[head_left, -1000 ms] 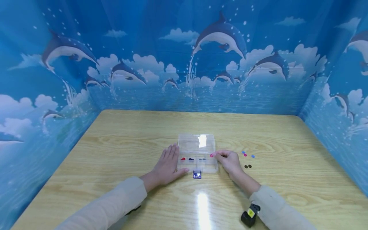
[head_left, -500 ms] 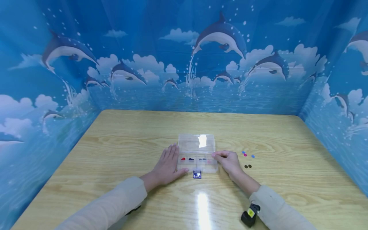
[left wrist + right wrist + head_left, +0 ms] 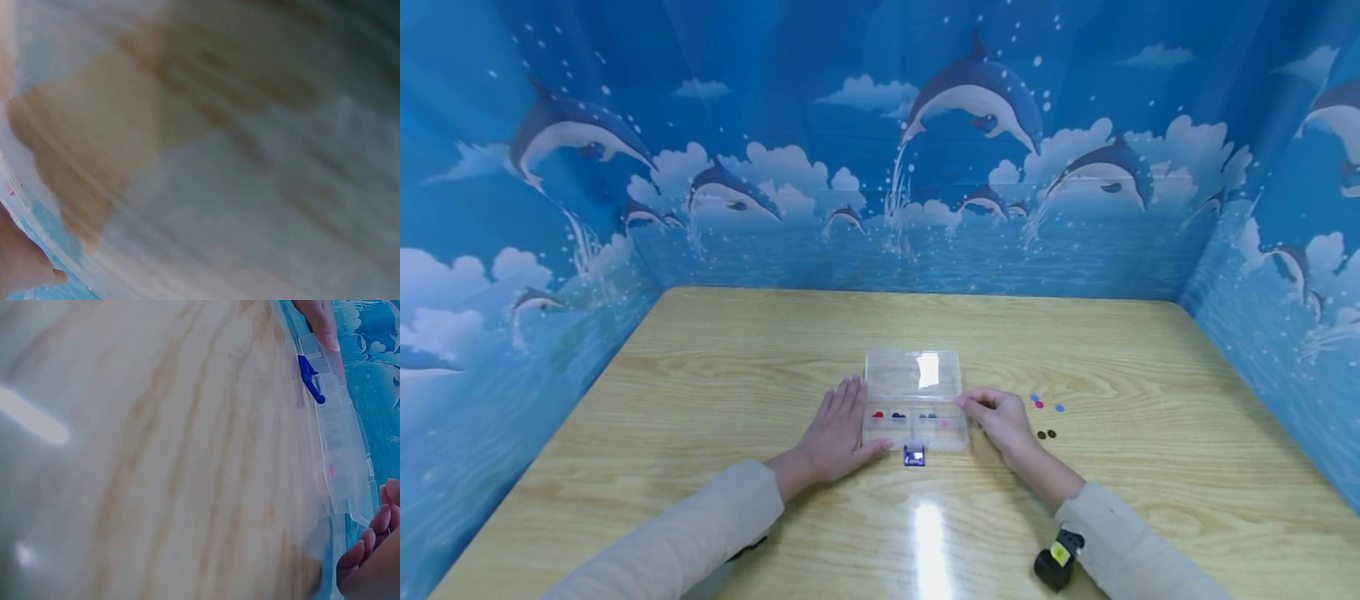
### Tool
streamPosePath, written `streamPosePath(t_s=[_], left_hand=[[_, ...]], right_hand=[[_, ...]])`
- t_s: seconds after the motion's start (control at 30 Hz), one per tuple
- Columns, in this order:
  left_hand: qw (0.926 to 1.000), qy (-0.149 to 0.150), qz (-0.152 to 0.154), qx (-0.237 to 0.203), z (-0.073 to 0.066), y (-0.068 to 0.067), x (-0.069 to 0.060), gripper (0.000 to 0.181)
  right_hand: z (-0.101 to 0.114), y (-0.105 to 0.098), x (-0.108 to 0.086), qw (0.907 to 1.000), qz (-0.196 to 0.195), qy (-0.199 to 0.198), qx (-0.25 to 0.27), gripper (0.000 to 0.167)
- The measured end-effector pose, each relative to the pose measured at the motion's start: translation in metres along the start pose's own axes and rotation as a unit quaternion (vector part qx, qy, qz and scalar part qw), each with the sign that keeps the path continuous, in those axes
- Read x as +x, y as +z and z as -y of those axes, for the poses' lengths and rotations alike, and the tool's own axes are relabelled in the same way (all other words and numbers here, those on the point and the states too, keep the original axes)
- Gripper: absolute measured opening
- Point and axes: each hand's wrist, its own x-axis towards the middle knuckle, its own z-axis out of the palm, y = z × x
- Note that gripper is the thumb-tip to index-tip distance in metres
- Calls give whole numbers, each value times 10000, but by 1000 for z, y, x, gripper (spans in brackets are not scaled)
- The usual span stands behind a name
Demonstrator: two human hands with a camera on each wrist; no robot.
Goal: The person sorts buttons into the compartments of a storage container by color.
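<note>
Here's the clear plastic compartment box (image 3: 953, 438), sitting on the pale wood-grain table (image 3: 737, 350) between the two hands, its clear plastic lid (image 3: 892, 375) laid back on the far side and its small blue plastic latch (image 3: 914, 457) jutting from the near edge. The left hand (image 3: 837, 433) lies flat against the box's left side, fingers straight and close together, thumb reaching out along the near left edge. Over on the other flank, the right hand (image 3: 1002, 422) is at the far right corner, fingers curled in, thumb and forefinger tips together or nearly so; whether anything sits between them, I can't tell. Inside the box, left to right: a small red piece (image 3: 877, 414), a small dark piece (image 3: 898, 415), small grey-blue pieces (image 3: 927, 416), and a small pink piece (image 3: 945, 423) toward the right end, showing through the plastic. Out on the wood, right of the right hand, a magenta disc (image 3: 1040, 405) lies just beside one blue disc (image 3: 1035, 397), another blue disc (image 3: 1060, 408) a little apart, and nearer the person a pair of dark discs (image 3: 1047, 434) side by side. The left wrist view is mostly blur.
</note>
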Motion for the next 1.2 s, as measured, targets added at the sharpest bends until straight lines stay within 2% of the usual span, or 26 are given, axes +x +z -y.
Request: streamPosePath(t_s=[1.2], left_hand=[[10000, 28, -17, 2, 0, 0, 0, 92]], right_hand=[[-9, -36, 1, 9988, -179, -443, -97, 33]])
